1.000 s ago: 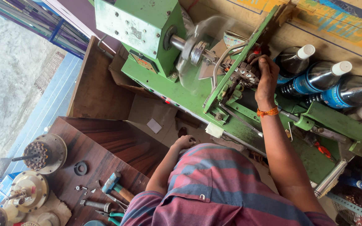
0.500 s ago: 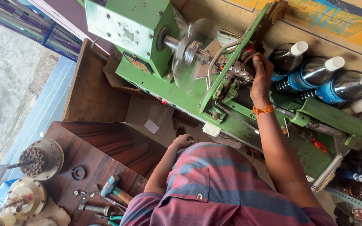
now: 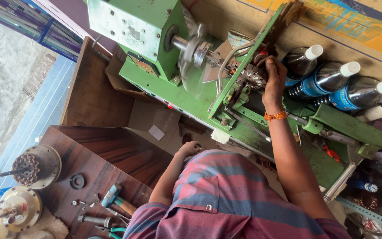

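Observation:
A green winding machine point(image 3: 155, 31) fills the top of the view, with a shaft and a blurred spinning disc point(image 3: 191, 55). My right hand point(image 3: 274, 79), an orange thread around its wrist, reaches up and grips a slotted round metal core point(image 3: 252, 79) mounted on the machine's green frame. My left hand point(image 3: 191, 148) is curled against the lower front edge of the machine base, beside a small white block point(image 3: 219, 135). What its fingers hold is hidden. My striped shirt point(image 3: 226, 199) covers the bottom centre.
Three dark bottles with white caps point(image 3: 328, 79) lie right of the core. A brown wooden bench point(image 3: 93, 177) at lower left carries a hammer point(image 3: 113, 197), pliers, small parts and a round motor part point(image 3: 36, 166). More motor parts sit at the bottom-left corner.
The view has drifted slightly, so the machine sits a little lower and to the left in the frame. My right hand stays at the core and my left hand stays at the machine's edge.

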Available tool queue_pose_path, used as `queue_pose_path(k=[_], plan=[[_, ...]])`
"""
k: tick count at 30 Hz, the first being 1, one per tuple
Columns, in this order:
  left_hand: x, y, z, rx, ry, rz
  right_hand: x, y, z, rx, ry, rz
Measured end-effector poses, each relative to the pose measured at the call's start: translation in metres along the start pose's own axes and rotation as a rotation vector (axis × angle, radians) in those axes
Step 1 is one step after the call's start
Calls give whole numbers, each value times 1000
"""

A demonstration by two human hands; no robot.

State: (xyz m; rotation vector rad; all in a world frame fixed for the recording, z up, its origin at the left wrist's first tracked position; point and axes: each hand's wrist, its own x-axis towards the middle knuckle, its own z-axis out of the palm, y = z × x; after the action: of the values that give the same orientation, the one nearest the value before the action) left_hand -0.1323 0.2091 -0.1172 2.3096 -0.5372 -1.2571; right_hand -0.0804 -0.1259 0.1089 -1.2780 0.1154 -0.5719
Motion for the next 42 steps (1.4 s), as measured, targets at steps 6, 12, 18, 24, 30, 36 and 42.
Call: queue_pose_path(k=[6, 12, 18, 24, 30, 36, 42], plan=[[-1, -1, 3, 66, 33, 20, -1, 2, -3, -3, 7, 3], [-3, -2, 2, 50, 35, 38, 1, 2, 2, 16, 46, 21], [-3, 1, 1, 43, 49, 47, 2, -10, 7, -31, 63, -3], [-7, 1, -2, 7, 41, 55, 2, -1, 3, -82, 208, -1], [-13, -7, -20, -103, 134, 25, 13, 21, -10, 29, 335, 47], [-27, -44, -51, -283, 360, -1, 13, 37, -33, 80, 325, 13], [-45, -72, -90, -509, 803, 41, 6, 49, -44, 165, 272, 14]])
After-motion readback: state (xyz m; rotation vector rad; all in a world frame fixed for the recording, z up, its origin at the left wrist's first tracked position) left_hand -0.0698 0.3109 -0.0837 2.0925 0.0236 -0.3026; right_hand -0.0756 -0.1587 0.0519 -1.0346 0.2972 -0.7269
